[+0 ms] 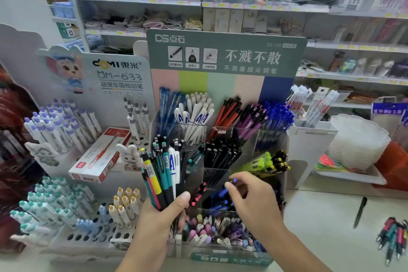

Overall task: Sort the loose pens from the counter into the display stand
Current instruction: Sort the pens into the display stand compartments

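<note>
Shop shelves of folded cloth and packets fill the background, and in front of them a pale desk (320, 227) carries the green-headed display stand (225, 55), its clear compartments stepped down toward the viewer.

Left hand (163, 221), just in front of the stand's lower left corner, has its grip closed round a mixed bundle of pens (162, 172), fanned upward: teal, yellow, pink, white and black barrels. Right hand (249, 196) reaches into the stand's lower middle tier, with fingertips (229, 185) pinching one blue pen (227, 191) at its capped end, over the compartment that already holds other blue pens.

By the look of it the step in hand is placing that blue pen among its like, fed from the left hand's bundle. The job seems roughly midway: to the right of the stand a single black pen (360, 212) lies loose on the desk, and further right, near the frame edge, sits a loose cluster of pens (393, 236) in red, teal and black.

Next move, as I judge it: let the blue pen slide down tip-first, then draw one more from the bundle and match its colour to a compartment. Packed neighbours could catch it.
</note>
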